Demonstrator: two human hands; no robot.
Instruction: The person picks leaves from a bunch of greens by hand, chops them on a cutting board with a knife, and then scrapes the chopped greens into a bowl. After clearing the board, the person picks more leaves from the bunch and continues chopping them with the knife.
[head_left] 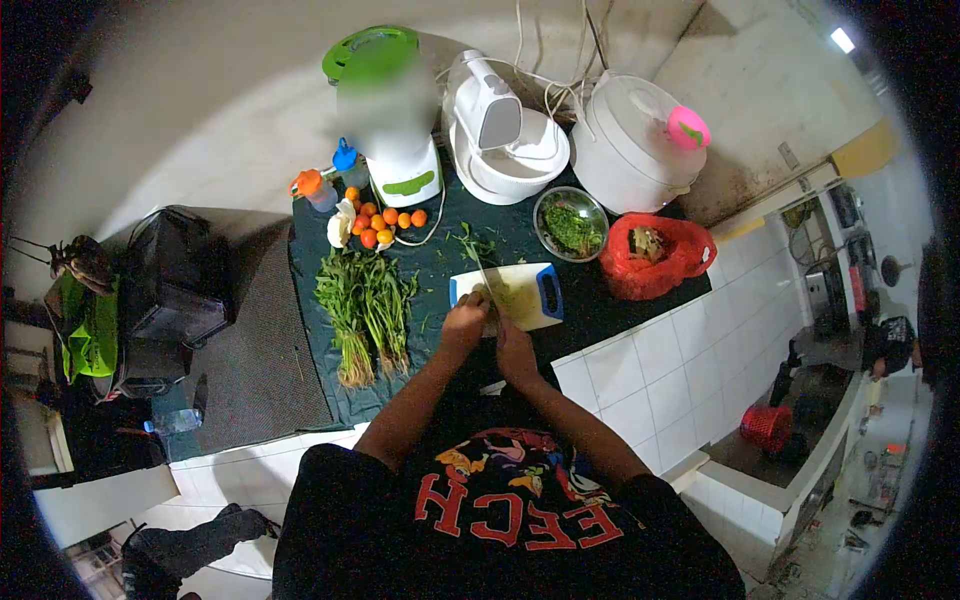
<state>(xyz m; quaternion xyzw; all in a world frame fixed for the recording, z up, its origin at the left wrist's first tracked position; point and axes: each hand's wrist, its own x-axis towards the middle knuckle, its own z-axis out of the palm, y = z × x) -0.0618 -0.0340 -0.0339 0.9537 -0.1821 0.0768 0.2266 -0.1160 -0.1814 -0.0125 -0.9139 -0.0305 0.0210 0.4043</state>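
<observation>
A white cutting board with blue ends lies at the front edge of the dark-covered table. My right hand is closed around the handle of a knife, whose blade points away from me over the board. Just left of it, my left hand is closed with its fingertips at the board, beside the blade; what it pinches is hidden. Green bits are spread on the board, and loose leaves lie beyond it. Bunches of leafy greens with roots rest to the left.
Behind the board stand a metal bowl of chopped greens, a red plastic bag, a stand mixer, a white rice cooker and a blender. Orange tomatoes sit at the back left. A person is at far right.
</observation>
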